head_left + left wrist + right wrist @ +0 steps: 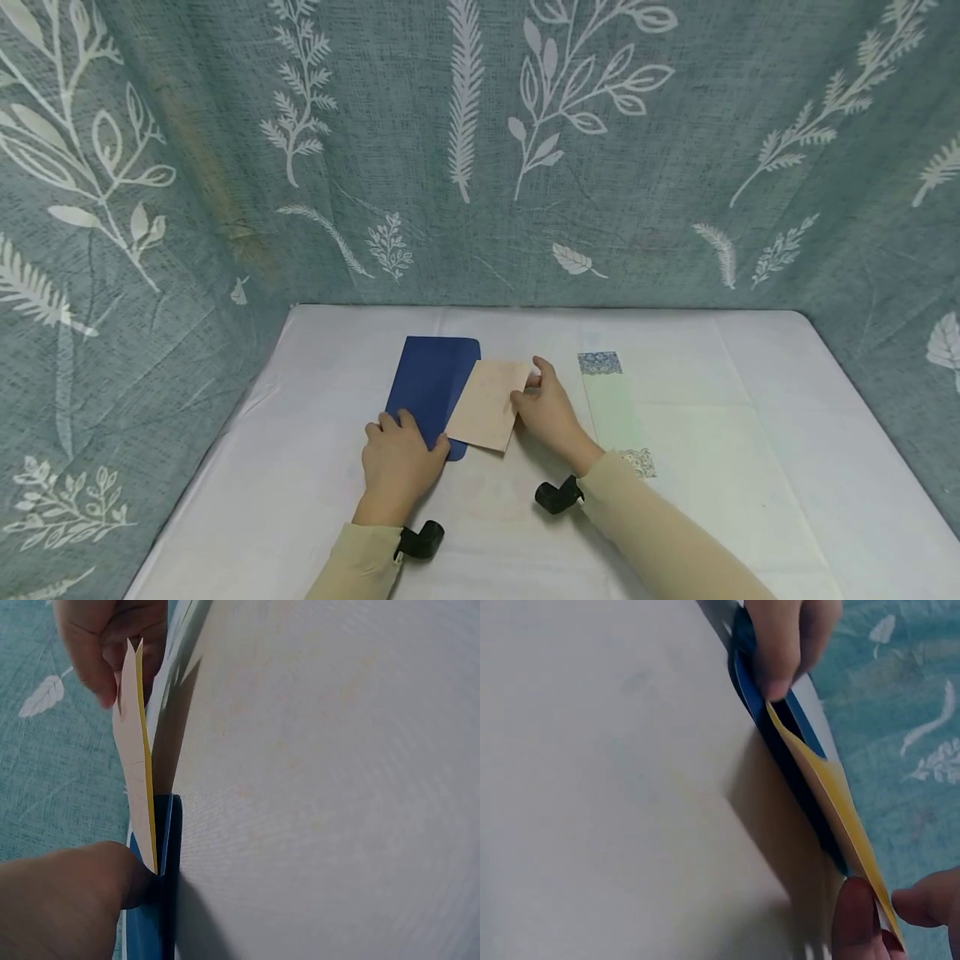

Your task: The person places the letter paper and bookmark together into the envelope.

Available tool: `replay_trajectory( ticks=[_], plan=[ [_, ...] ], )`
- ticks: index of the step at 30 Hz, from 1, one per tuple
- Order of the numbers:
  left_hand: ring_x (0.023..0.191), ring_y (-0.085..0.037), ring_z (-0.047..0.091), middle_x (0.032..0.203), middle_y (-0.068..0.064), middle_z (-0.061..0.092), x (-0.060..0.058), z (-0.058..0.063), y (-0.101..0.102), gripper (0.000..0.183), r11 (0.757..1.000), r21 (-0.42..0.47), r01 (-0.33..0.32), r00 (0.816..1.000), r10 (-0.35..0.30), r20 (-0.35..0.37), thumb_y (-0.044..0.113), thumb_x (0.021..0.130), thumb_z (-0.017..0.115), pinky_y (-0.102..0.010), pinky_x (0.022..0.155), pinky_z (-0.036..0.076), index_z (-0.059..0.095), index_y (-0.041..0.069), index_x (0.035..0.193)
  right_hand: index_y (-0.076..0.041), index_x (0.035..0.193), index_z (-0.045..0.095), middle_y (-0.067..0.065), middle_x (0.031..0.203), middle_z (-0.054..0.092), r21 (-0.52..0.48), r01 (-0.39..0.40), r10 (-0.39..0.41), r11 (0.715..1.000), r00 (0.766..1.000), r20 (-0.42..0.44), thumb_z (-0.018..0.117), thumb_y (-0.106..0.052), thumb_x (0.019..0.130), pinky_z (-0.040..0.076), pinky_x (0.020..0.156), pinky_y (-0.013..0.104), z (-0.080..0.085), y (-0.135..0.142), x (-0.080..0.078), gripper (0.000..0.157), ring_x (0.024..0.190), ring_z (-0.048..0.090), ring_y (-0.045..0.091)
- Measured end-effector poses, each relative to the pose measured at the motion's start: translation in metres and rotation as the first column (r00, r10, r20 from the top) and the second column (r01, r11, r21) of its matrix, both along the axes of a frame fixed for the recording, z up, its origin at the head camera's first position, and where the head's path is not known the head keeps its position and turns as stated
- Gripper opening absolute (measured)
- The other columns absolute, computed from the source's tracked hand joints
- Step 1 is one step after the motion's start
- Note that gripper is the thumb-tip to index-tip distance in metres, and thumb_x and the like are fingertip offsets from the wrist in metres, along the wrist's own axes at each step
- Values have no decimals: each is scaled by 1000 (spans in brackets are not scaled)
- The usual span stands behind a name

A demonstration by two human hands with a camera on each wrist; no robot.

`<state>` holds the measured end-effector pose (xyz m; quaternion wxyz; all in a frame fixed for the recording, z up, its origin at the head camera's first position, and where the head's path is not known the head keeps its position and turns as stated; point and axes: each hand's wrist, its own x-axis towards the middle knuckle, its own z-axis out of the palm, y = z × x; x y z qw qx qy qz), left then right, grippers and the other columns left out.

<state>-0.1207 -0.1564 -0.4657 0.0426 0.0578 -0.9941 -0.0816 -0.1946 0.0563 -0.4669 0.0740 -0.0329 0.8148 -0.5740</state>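
Observation:
A dark blue envelope (429,375) lies left of the table's middle, a strip with rounded corners along its right side. My left hand (401,462) grips its near end, the thumb beside the opening in the left wrist view. A folded pale peach card (491,404) with a yellow inner side (847,810) overlaps the envelope's right side. Its left edge meets the blue opening near the left thumb; how deep it sits there is hidden. The right hand (551,412) pinches the card's right edge between thumb and fingers, holding the leaves slightly apart.
To the right lies a pale green strip of paper (615,408) with patterned ends, partly under the right forearm. A white cloth covers the table (720,433). Teal leaf-print curtains (420,150) hang at the back and sides. Each wrist bears a small black camera (558,497).

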Motion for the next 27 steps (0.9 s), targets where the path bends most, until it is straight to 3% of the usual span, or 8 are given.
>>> replay_trajectory(
  ticks=[6,13,20,27],
  plan=[
    [106,-54,47,122,-42,46,0,0,-2,80,1000,-11,2,1000,-2,-8,48,87,58,-55,68,52,46,-18,130,3,152,13,16,117,54,18,-63,63,998,998,4,59,-11,92,51,62,31,0,-5,11,76,83,63,16],
    [108,-54,46,124,-42,45,0,-1,-2,81,1000,-6,-3,1000,3,4,48,87,58,-55,69,52,46,-18,131,5,150,18,7,95,53,143,-67,76,988,995,-63,61,-11,92,45,51,29,-1,-11,13,74,62,53,13],
    [109,-55,46,124,-42,45,0,-1,-1,80,1000,0,-2,1000,2,15,48,87,58,-55,70,52,46,-18,131,5,147,29,1,80,54,225,-31,55,974,993,-100,63,-11,90,42,56,28,-6,-19,7,68,59,48,12],
    [109,-55,46,124,-42,45,0,0,-1,80,1000,1,-5,1000,5,18,49,88,57,-56,71,52,46,-18,131,4,144,34,2,78,55,216,-42,61,975,995,-82,63,-11,91,43,52,28,-6,-29,6,63,56,51,13]
  ],
)
